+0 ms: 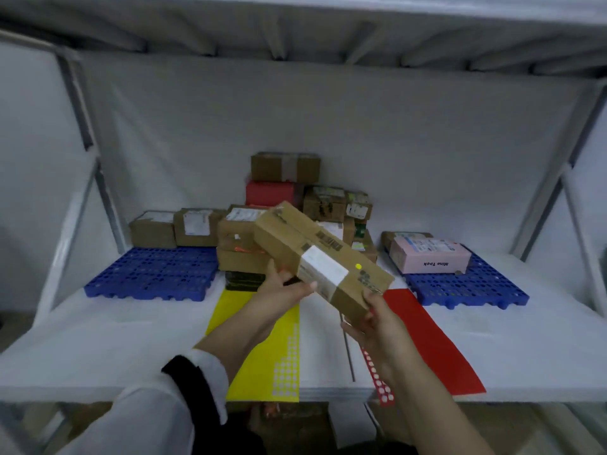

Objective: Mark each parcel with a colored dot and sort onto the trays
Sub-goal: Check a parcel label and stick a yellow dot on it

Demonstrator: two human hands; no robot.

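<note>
I hold a long brown cardboard parcel (315, 254) tilted above the table, with a white label and a yellow dot (358, 266) on its top face. My left hand (282, 290) grips its near long side from below. My right hand (377, 318) holds its near right end. A yellow sticker sheet (262, 349) and a red sticker sheet (427, 339) lie on the table beneath. A blue tray (154, 274) at the left carries two brown boxes (177, 228). A blue tray (466, 287) at the right carries a pink box (430, 257).
A pile of brown parcels and one red box (271, 193) stands at the back centre against the white backdrop. Metal frame posts rise at both sides. The white table's front edge (98, 394) runs just before me.
</note>
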